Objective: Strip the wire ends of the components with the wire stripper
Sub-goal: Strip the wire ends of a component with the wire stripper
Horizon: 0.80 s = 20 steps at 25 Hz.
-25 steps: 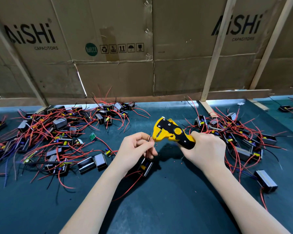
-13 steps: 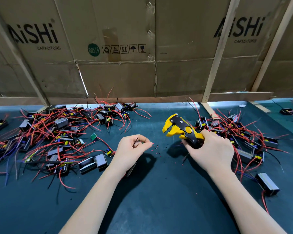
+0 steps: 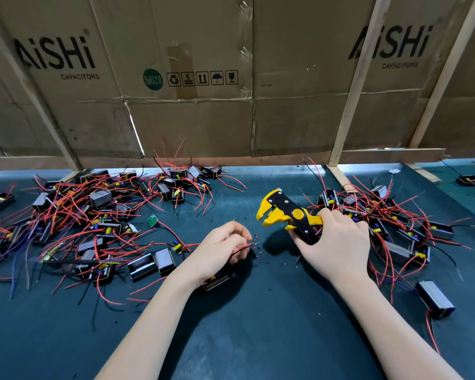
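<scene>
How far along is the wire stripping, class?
Done: red insulation bits lie on the mat between the hands, so some ends look stripped. In hand: the left hand pinches a red wire of a component beneath it; the right hand holds the stripper, apart from that wire. Left: I cannot tell which pile, left or right, is unfinished.
</scene>
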Tool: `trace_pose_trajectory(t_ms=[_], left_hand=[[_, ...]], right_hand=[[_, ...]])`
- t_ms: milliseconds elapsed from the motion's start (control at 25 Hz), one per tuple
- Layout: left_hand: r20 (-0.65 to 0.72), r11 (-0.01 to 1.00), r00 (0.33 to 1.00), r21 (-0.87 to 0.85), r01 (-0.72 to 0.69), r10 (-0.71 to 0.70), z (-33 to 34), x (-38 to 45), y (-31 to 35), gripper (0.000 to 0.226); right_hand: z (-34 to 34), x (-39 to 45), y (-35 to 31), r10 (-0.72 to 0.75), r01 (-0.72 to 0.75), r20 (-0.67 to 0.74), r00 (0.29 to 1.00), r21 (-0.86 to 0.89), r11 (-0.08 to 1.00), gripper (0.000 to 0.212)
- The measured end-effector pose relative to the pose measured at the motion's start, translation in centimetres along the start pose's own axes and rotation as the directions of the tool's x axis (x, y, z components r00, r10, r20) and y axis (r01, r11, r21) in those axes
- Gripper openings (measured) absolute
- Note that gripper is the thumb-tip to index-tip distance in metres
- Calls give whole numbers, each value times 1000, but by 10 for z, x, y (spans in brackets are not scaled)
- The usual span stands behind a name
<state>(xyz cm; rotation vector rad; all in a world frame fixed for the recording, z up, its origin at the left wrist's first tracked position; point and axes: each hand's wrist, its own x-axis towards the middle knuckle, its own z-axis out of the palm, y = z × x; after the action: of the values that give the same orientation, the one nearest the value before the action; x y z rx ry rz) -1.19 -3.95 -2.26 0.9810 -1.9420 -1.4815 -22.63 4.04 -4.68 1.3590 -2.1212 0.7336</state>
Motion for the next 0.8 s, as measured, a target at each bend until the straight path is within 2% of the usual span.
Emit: trace_pose_trajectory(t_ms=[80,160,360,520,640,800], left_hand=[[57,997,997,50,-59,56,-2,-3,0,21],[95,990,989,69,-120,113,-4,-6,1,18],[145,996,986,35,-87,81,-11,-7,-1,11],[82,999,996,-32,-41,44,-12,-6,-3,11],[30,999,999,-11,-40,41,-12,-5,-3,17],[46,1000,998,1,-31,31,-5,-6,0,20]], right_hand=[[1,-2,-1,-18,18,2,1000,-23,1000,54],[2,-3,-2,-37,37,20,999,-46,998,55],[2,-3,-4,-50,52,44,998,-62,997,56],[1,-2,-1,-39,42,45,998,-62,997,56],[1,-3,-2,-49,50,27,998,-53,997,55],[2,-5,-6,-85,84,-8,996,-63,994,55]])
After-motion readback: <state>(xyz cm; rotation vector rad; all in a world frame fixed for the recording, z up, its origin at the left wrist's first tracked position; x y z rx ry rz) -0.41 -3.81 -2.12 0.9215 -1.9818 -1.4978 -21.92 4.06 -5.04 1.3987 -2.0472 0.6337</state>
